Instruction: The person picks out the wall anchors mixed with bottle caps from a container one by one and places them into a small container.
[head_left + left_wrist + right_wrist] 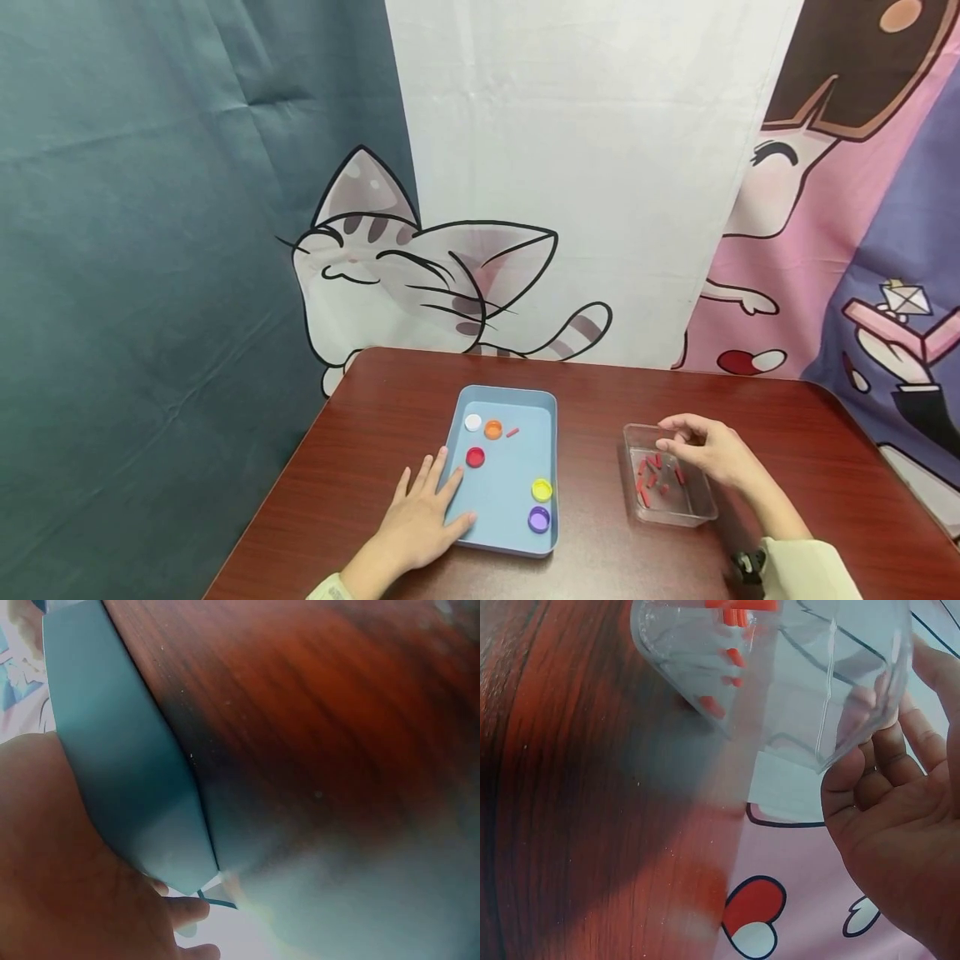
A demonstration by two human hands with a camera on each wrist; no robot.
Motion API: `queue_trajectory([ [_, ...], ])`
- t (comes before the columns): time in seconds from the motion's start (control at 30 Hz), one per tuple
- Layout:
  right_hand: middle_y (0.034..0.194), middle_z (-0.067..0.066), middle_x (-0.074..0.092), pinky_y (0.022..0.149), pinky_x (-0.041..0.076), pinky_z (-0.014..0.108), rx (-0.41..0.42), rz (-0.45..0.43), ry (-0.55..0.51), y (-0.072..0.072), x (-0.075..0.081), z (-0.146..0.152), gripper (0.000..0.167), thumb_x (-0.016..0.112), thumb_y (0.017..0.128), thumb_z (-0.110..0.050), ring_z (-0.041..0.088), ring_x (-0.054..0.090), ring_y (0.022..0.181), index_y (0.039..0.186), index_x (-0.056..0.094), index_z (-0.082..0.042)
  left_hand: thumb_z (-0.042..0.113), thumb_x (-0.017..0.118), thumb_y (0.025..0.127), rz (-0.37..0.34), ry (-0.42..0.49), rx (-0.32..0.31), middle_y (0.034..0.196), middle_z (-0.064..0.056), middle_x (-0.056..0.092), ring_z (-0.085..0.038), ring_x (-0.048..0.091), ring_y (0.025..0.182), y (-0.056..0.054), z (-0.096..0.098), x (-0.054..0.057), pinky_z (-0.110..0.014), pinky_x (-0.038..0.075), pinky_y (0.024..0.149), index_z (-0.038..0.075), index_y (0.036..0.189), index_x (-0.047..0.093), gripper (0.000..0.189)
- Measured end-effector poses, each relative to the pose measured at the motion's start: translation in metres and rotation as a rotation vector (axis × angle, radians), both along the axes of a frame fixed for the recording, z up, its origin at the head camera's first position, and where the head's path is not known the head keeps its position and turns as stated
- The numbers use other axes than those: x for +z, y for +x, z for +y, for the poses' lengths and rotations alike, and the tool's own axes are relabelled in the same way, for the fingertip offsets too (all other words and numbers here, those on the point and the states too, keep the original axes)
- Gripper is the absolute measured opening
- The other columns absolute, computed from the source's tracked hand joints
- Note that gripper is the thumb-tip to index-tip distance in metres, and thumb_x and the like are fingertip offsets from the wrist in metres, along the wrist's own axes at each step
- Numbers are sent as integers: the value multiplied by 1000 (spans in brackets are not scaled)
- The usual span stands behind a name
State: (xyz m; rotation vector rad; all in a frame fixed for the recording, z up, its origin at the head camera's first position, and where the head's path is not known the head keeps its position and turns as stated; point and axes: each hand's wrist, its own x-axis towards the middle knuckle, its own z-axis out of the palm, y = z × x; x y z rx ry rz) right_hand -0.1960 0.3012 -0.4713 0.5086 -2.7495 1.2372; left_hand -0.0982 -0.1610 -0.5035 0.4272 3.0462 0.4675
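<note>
My left hand (422,521) lies spread over the left side of a shallow light-blue tray (501,533), its fingers straight across the rim. In the tray are small round caps: a white cap (472,422), an orange cap (492,430), a red cap (475,457), a yellow cap (542,490) and a purple cap (538,519). A short red stick (512,432) lies beside the orange one. My right hand (708,450) hovers at the far right rim of a clear plastic box (675,518), thumb and fingers loosely bent and apart. Several red sticks (651,481) lie inside the box.
Tray and box stand apart on a brown wood-grain table (592,467). Behind it hangs a printed cloth (600,167) with a cartoon cat, and a plain blue-green cloth area (150,250) is at the left. A dark wristband (748,567) sits on the right wrist.
</note>
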Motion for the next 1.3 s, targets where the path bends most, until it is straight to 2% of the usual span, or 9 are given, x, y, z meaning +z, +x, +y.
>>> queue_trajectory([
  [0.23,75,-4,56,54,40,23,-2,-19,9,-1,4,-10,33,80,89,-29,3,48,64,113,71,-8,63,51,97,-4,1,-6,167,-16,22,-44,23,151,0,-1,-2,-69,14,116,13,151,49,74],
  [0.47,76,-3,57,54,41,24,20,-25,3,-5,5,-34,31,79,89,-29,4,50,65,113,71,-11,64,50,97,-27,-26,0,168,-15,20,-41,21,152,0,-1,3,-68,14,118,15,153,47,74],
  [0.67,76,-4,58,54,42,24,22,-34,-4,-9,4,-57,31,80,88,-35,5,50,64,111,71,-16,65,49,97,-35,-28,1,168,-14,20,-40,21,153,1,0,2,-67,14,118,16,153,47,75],
  [0.9,73,-6,58,48,40,24,11,7,-26,-12,4,-82,28,82,86,-32,5,49,62,107,72,-17,64,50,97,-23,-13,-2,167,-15,21,-41,21,152,0,-1,1,-68,14,118,14,152,48,74],
  [1.03,71,-5,58,51,42,23,13,10,-58,-14,7,-94,28,83,85,-29,6,50,62,106,72,-14,63,51,97,-17,-9,-2,167,-16,22,-42,21,152,0,-1,0,-69,13,117,14,152,48,74],
  [1.3,74,-4,59,58,43,23,8,-21,-46,-18,11,-111,31,82,86,-32,8,52,67,109,72,-13,64,50,97,-33,-22,1,168,-15,21,-41,21,153,1,0,2,-67,13,118,15,153,47,74],
])
